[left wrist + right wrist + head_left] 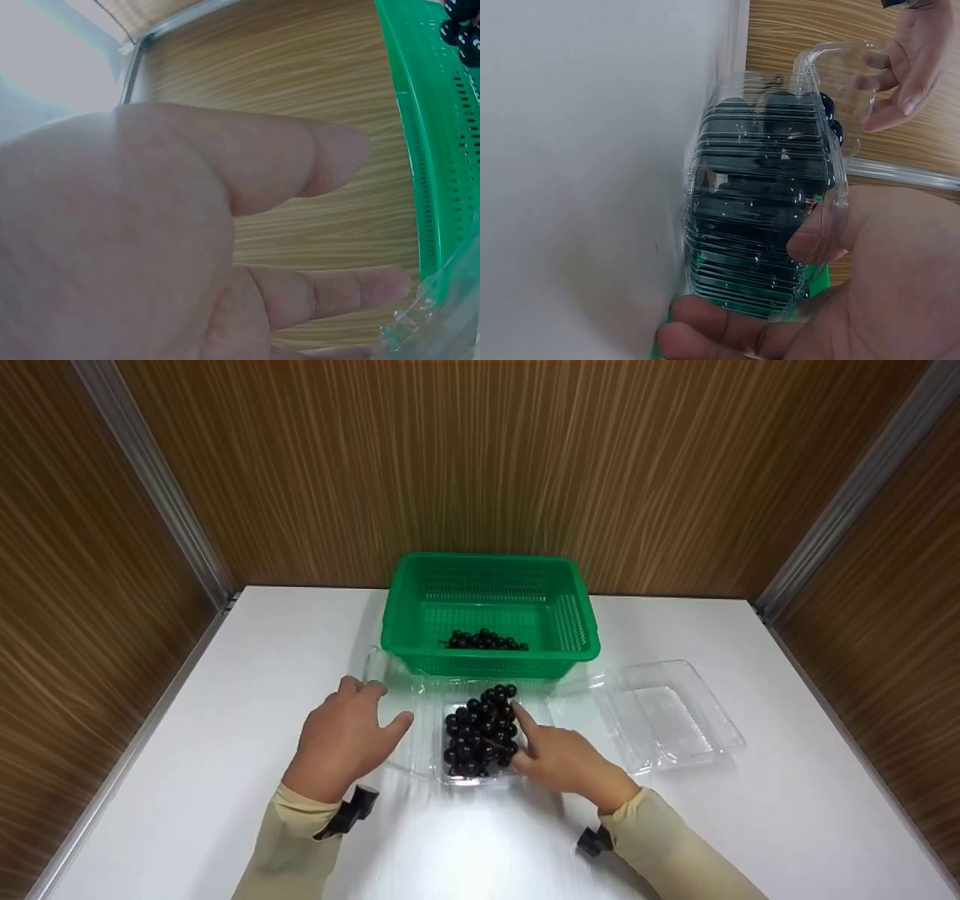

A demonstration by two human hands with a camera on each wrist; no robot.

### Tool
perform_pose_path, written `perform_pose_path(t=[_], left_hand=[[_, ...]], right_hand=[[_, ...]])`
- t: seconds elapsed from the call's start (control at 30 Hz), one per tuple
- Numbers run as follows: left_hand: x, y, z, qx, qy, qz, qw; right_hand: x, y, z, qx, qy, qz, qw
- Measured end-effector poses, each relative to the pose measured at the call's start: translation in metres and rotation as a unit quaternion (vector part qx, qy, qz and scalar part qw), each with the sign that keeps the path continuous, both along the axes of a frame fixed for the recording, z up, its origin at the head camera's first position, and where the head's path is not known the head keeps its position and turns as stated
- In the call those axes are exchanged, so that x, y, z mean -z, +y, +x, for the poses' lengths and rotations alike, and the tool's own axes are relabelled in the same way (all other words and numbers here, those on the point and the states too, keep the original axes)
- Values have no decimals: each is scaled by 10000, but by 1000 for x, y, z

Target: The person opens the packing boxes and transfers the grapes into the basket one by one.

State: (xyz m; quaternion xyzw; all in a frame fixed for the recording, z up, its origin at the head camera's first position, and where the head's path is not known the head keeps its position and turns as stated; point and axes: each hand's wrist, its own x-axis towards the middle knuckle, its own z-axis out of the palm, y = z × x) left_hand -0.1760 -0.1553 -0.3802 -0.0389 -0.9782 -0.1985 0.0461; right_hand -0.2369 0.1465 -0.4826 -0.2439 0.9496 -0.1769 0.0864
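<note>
A bunch of dark grapes (472,735) fills a clear plastic container (735,195) in front of the green basket. My right hand (566,757) grips the container's right side. Its thumb (814,244) hooks over the rim against the grapes, while other fingers (697,315) lie along the far end outside. To the left, my left hand (341,735) is spread beside the container's opened lid (409,742), thumb and fingers well apart. Nothing lies in its palm in the left wrist view, and clear plastic (442,322) shows near its fingertips.
Directly behind the container stands a green perforated basket (491,666) with more dark grapes (484,640) inside. Another clear plastic container (667,720) lies open on the white table (187,780) at the right. Wood-grain panels (495,457) enclose the back and sides.
</note>
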Motion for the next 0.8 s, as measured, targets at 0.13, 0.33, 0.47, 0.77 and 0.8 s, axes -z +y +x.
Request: perform_pose_path(t=[0.13, 0.33, 0.47, 0.77, 0.8], left_hand=[[4, -3, -2, 25, -149, -100, 9998], [7, -7, -6, 63, -418, -244, 9988], [9, -10, -9, 38, -597, -256, 9979], [14, -15, -21, 120, -1160, 130, 9931], [15, -15, -22, 130, -1203, 168, 9925]], right_hand=[[1, 0, 0, 10, -15, 27, 10000], [1, 0, 0, -5, 27, 63, 10000], [1, 0, 0, -10, 60, 73, 10000], [2, 0, 0, 66, 48, 1, 10000], [3, 0, 0, 78, 47, -29, 10000]])
